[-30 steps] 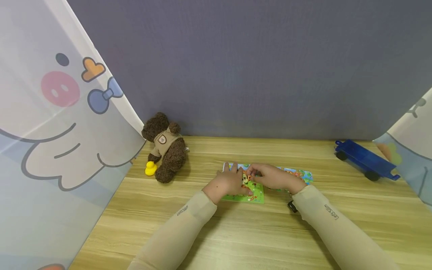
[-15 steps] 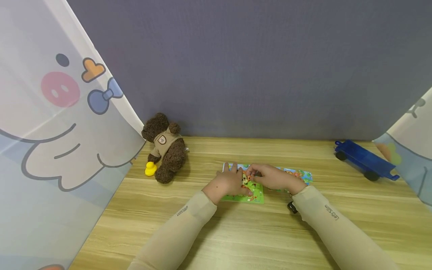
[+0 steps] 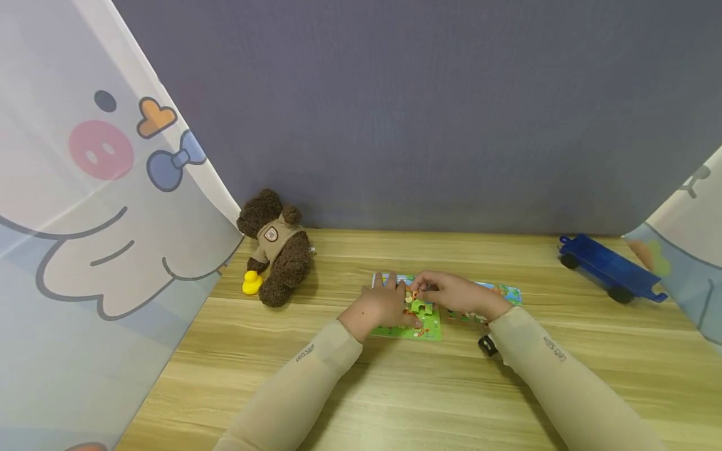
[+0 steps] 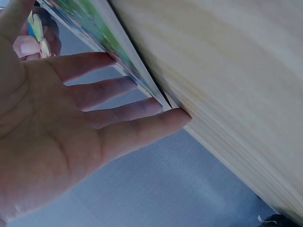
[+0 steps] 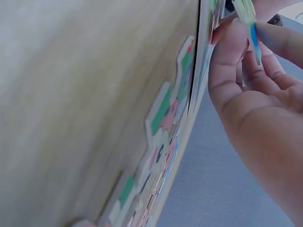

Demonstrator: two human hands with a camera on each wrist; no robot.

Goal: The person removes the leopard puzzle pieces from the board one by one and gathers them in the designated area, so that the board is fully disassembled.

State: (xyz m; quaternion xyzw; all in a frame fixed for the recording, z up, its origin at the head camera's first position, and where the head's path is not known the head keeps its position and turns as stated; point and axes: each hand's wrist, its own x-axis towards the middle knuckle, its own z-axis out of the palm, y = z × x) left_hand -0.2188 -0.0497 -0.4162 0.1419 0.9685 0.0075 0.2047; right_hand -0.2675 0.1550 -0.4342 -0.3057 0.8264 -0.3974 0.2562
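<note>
A small jigsaw puzzle with a green and blue cartoon picture lies in its flat board [image 3: 431, 332] on the table. My left hand [image 3: 382, 306] rests over the board's left part with straight, spread fingers, fingertips at its surface in the left wrist view. Between the thumb and fingers of my right hand [image 3: 455, 294] I pinch a puzzle piece [image 3: 420, 307], mostly green in the head view. In the right wrist view this piece [image 5: 249, 28] stands on edge, clear of the board. Part of the picture is hidden under my hands.
Several loose puzzle pieces [image 3: 510, 293] lie right of the board, partly behind my right forearm. A small black object [image 3: 487, 346] shows by the right cuff. A brown teddy bear [image 3: 279, 247] and a yellow rubber duck [image 3: 252, 282] are at left; a blue wheeled toy wagon [image 3: 612, 266] is at right.
My right hand has lifted slightly, and the pinched piece has come up from the picture, now tilted with its green part showing. The left hand has stayed in place.
</note>
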